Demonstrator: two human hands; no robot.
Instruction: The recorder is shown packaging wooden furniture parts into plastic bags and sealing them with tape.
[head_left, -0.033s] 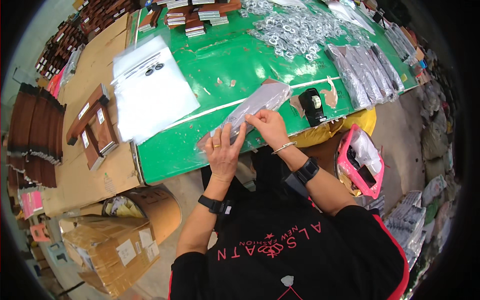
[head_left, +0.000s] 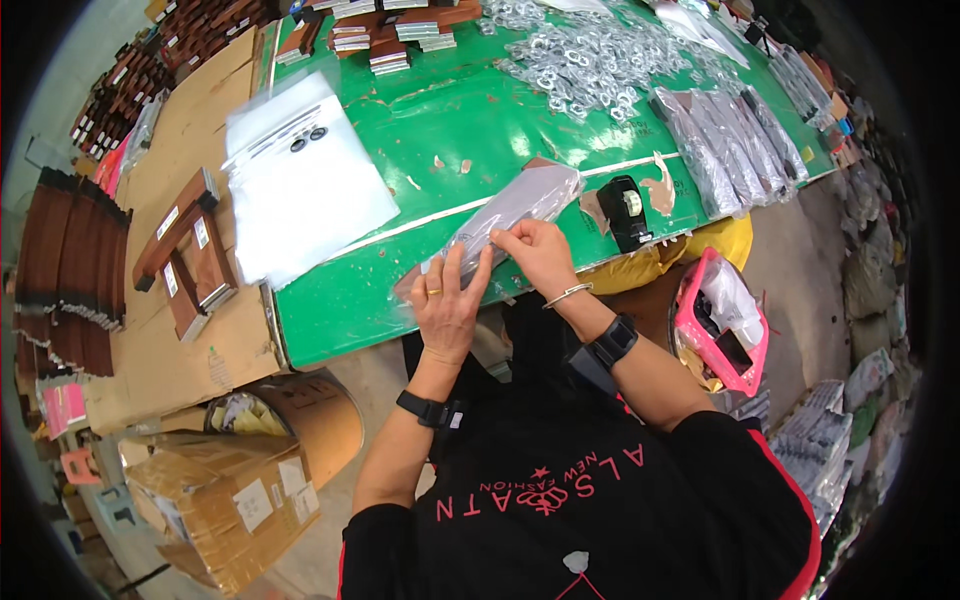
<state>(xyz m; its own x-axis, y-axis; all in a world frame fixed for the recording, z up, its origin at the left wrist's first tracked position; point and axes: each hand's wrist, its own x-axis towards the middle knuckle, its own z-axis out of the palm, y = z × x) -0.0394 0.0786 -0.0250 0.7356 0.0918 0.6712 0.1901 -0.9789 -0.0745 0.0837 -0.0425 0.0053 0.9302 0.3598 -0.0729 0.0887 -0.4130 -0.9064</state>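
Note:
A long, flat piece wrapped in a clear plastic bag (head_left: 530, 195) lies slantwise near the green table's front edge, brown showing at its far end. My left hand (head_left: 447, 308) rests on its near part, fingers stretched out over the plastic. Thumb and forefinger of my right hand (head_left: 540, 255) are pinched together at the bag's surface, beside the left fingertips. What exactly sits between them is too small to make out, though they touch the plastic. Just right of the bag stands a black tape dispenser (head_left: 628, 215) with a roll in it.
Flat clear bags (head_left: 300, 190) are stacked left of the hands, beside dark brown wooden pieces (head_left: 190, 250) on cardboard. Metal ring-shaped parts (head_left: 600, 65) lie heaped at the back. Wrapped pieces (head_left: 725, 150) lie at right. A pink basket (head_left: 683, 318) stands below the table edge.

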